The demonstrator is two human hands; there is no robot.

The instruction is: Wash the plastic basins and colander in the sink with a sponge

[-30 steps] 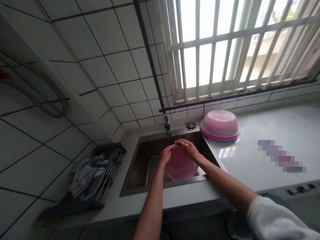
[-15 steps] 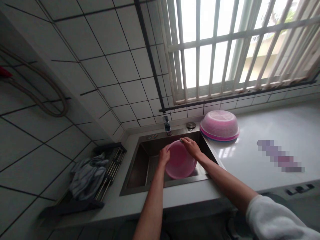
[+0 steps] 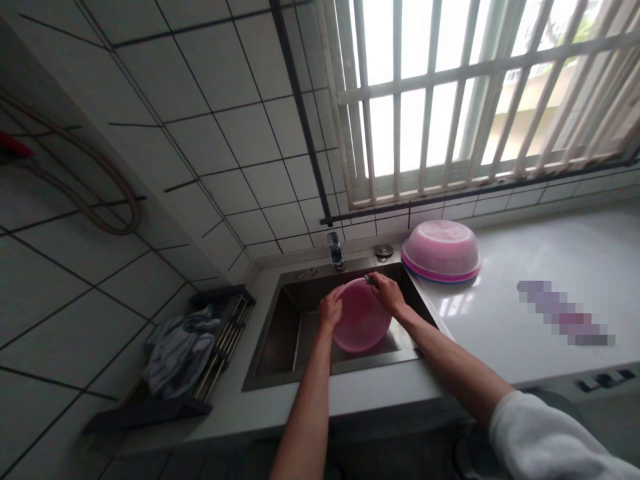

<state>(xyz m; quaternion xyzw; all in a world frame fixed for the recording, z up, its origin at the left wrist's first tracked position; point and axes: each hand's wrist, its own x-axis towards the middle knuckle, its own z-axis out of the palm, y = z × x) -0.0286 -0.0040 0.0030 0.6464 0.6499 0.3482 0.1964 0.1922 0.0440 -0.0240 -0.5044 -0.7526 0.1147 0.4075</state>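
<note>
A pink plastic basin (image 3: 361, 320) is tilted in the steel sink (image 3: 277, 333), its hollow facing me. My left hand (image 3: 331, 310) is closed on the basin's left rim. At the upper right rim, my right hand (image 3: 388, 293) is closed around a small dark greenish scrubbing pad (image 3: 371, 280), mostly hidden by the fingers. The pad appears to touch the rim. Behind the basin stands the chrome faucet (image 3: 335, 251); I cannot make out any water running from it.
Upturned pink bowls or colanders (image 3: 441, 251) are stacked on the white counter (image 3: 493, 307) right of the sink. A drain strainer (image 3: 383, 251) sits by the faucet. Left of the sink, a striped cloth (image 3: 183, 350) lies on a metal rack (image 3: 225, 353). A pixelated patch covers something on the counter.
My right hand has shifted slightly right and down along the rim, and more of the greenish pad shows. The basin's lower edge has risen a little. My left hand keeps its hold.
</note>
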